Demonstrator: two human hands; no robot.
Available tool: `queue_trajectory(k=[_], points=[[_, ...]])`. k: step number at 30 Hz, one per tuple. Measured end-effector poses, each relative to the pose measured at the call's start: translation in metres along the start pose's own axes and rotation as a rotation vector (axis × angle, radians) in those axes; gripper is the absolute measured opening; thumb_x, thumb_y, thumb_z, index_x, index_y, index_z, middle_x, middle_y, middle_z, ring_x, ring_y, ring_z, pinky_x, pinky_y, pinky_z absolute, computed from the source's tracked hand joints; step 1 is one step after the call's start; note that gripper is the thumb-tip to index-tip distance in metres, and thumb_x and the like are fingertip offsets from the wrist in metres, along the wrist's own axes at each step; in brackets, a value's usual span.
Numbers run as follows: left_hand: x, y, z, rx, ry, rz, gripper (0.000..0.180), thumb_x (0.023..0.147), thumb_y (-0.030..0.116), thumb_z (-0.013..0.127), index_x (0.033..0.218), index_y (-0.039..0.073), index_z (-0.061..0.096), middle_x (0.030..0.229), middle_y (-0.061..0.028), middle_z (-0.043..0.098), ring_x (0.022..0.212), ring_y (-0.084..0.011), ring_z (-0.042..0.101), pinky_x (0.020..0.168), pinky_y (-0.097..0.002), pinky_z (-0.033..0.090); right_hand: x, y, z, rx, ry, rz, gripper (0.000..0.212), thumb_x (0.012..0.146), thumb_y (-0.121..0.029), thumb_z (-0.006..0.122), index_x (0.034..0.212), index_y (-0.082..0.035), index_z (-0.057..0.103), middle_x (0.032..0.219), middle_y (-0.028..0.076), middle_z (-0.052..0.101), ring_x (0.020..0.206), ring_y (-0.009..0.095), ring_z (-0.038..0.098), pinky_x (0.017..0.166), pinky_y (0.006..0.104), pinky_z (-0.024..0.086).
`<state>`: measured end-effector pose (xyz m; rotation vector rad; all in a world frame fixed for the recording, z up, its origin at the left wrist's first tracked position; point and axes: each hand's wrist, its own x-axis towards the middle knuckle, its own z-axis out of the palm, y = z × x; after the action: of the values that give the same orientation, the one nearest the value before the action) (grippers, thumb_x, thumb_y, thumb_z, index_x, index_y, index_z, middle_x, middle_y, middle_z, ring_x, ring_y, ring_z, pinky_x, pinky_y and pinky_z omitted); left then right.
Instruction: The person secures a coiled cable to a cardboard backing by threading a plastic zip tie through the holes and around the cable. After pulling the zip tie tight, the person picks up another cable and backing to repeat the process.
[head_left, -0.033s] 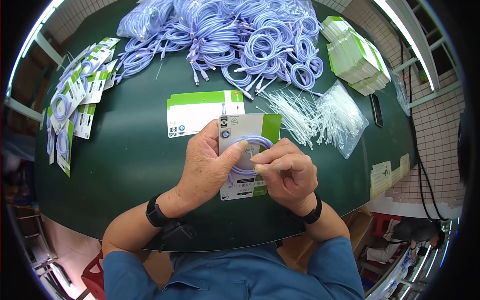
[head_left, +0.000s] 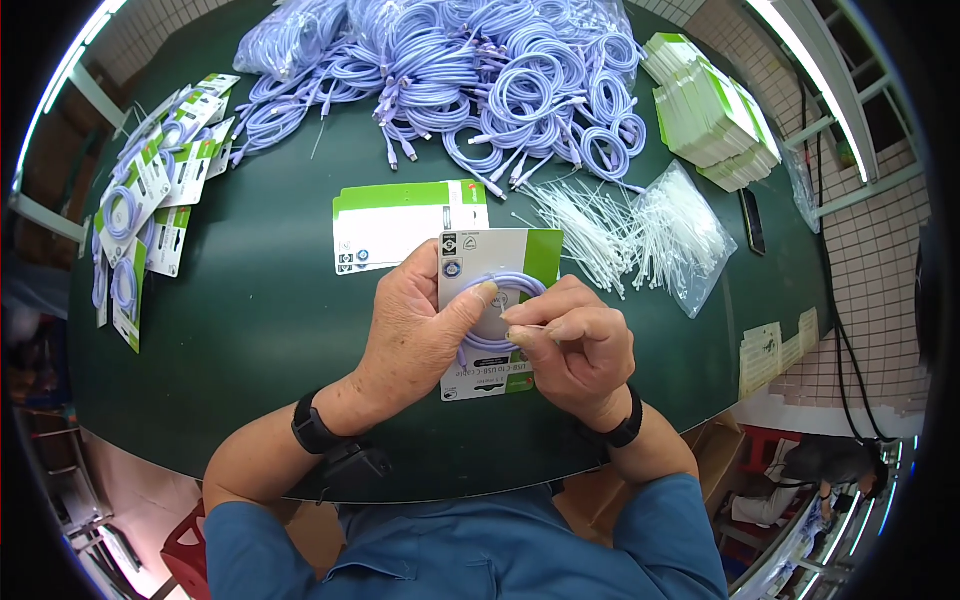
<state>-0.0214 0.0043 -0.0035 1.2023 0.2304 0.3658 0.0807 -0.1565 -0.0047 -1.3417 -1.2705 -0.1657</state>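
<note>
Between the thumb and fingers of my left hand [head_left: 408, 325] is a green and white packaging card [head_left: 502, 250], tilted upright above the table. A coiled lavender cable [head_left: 524, 282] lies against the card, pressed by my left thumb. My right hand [head_left: 585, 350] is beside the coil, its thumb and fingertips pinched on a thin white cable tie [head_left: 535, 327]. How the tie runs through the card is mostly hidden by the fingers. Behind the card, more flat cards [head_left: 400, 215] lie on the table.
A big heap of lavender cables [head_left: 430, 70] covers the far side. White cable ties [head_left: 585, 235] spill beside a clear bag [head_left: 690, 240] at right, near a phone [head_left: 753, 222]. Card stacks [head_left: 710, 115] stand far right; finished-looking carded cables [head_left: 140, 200] pile up left. A person [head_left: 830, 465] sits at lower right.
Very little differs. The fingertips of my right hand have shifted slightly, and the thin tie between them shows more plainly.
</note>
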Motion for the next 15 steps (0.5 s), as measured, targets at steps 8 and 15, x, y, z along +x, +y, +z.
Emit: queue_trajectory(k=[8,15], points=[[-0.001,-0.009,0.0,0.037,-0.004,0.0,0.029,0.102,0.003,0.068,0.129,-0.003,0.063,0.116,-0.0105,0.076,0.103,-0.0124,0.071,0.091,-0.0303,0.059,0.013,0.005,-0.009,-0.22,-0.021,-0.041,0.023,0.09,0.009,0.08,0.108,-0.001,0.07,0.1,0.013,0.078,0.082,0.024,0.073,0.07,0.0344,0.056],[-0.001,-0.01,0.002,0.066,0.003,-0.002,0.027,0.102,0.005,0.07,0.127,-0.003,0.064,0.115,-0.01,0.076,0.1,-0.0119,0.071,0.089,-0.0295,0.06,0.016,0.015,-0.009,-0.355,-0.009,-0.118,0.026,0.089,0.009,0.08,0.112,0.0,0.074,0.102,0.015,0.077,0.084,0.024,0.072,0.072,0.0346,0.055]])
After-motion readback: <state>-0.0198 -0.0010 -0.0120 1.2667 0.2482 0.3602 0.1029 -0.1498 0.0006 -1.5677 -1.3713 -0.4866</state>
